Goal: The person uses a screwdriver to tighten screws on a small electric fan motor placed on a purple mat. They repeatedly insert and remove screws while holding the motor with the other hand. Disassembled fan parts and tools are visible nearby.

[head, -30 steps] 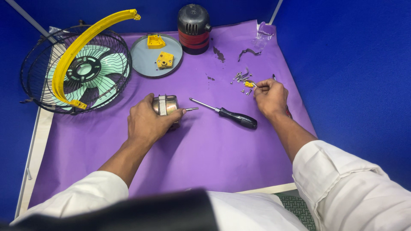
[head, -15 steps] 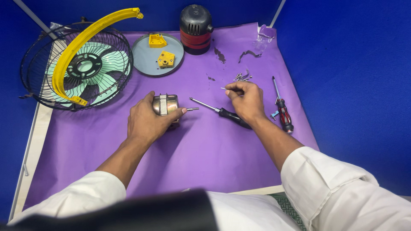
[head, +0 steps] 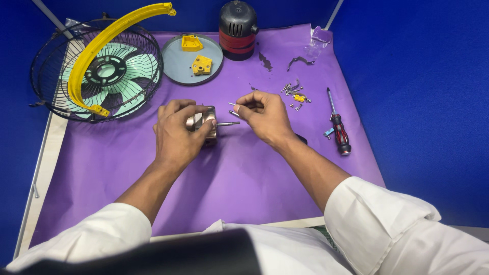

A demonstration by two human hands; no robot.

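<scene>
Left hand [head: 175, 135] fingers wrap the small metal motor [head: 204, 121]; right hand [head: 265, 116] fingers pinch a tiny screw [head: 232, 104] just right of it.

My left hand [head: 175, 133] is curled shut, palm down. My right hand [head: 265, 116] pinches thumb to fingertips beside it, both forearms stretched forward.
</scene>
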